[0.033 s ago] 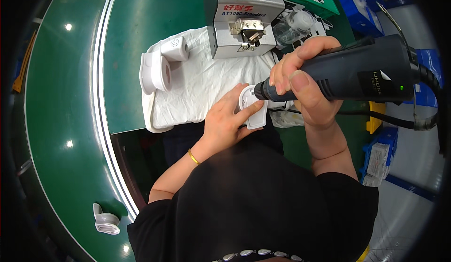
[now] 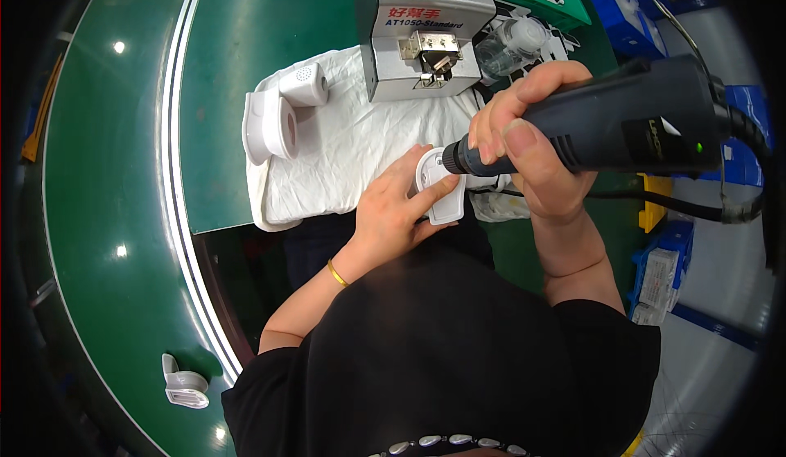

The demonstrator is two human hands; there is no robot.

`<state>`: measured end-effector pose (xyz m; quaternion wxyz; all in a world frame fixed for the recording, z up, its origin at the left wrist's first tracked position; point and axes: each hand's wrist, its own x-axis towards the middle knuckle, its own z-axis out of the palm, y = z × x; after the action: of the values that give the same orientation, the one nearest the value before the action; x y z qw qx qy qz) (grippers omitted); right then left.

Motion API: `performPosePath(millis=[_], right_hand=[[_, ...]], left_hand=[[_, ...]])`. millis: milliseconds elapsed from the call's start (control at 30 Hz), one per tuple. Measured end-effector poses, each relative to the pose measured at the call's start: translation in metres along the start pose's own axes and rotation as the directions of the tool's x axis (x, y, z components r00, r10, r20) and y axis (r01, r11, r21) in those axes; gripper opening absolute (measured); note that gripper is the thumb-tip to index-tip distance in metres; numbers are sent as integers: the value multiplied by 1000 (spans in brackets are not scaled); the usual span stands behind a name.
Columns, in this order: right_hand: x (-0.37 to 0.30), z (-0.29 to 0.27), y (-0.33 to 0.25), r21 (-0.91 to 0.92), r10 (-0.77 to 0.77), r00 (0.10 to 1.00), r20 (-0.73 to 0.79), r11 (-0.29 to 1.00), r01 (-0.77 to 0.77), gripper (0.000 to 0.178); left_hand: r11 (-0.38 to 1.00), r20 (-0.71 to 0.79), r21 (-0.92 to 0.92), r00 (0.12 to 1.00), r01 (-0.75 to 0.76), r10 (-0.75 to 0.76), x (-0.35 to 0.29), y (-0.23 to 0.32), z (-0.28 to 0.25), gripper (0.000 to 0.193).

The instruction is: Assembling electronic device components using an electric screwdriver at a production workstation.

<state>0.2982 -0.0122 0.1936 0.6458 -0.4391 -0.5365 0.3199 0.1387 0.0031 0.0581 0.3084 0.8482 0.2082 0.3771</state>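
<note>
My left hand (image 2: 391, 205) is closed around a small white plastic housing (image 2: 447, 209), its thumb lying across the open face. My right hand (image 2: 547, 150) grips a dark electric screwdriver (image 2: 626, 121), held nearly level with a small green light at its rear. The screwdriver's black nose reaches the housing beside my left thumb; its tip, and any screw there, are hidden. Left of my hands, a similar white plastic piece (image 2: 268, 125) and a rounded white part with small holes (image 2: 304, 87) rest on a white cloth (image 2: 352, 158).
Beyond the cloth stands a grey machine (image 2: 426, 47) with a metal fixture. Right of it are a clear jar (image 2: 514, 46) and a green bin (image 2: 571, 16) of small parts. A black cable (image 2: 679, 208) hangs at the right. Another white piece (image 2: 187, 387) lies on the green table (image 2: 106, 211).
The rear of the electric screwdriver has shifted very slightly upward in the picture. My left hand and the housing stay in place.
</note>
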Motion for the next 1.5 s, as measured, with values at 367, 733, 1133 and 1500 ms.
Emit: performPosePath(millis=[367,733,1133,1500], right_hand=[[9,-34,7,132,-38,995,92,991,25,49],[6,-226,114,721,542,800,-257,658,-215,22],[-17,-247,155,893,515,834,-200,446,-61,25],[-9,-248,162,874,502,847,-175,475,-101,28]], left_hand=[[1000,32,31,999,-2,1,-4,3,3,64],[956,271,253,960,-148,77,3,33,-25,39],[947,-613,150,778,285,-137,-16,-11,-156,45],[303,-889,198,301,932,-345,-64,-201,-287,38]])
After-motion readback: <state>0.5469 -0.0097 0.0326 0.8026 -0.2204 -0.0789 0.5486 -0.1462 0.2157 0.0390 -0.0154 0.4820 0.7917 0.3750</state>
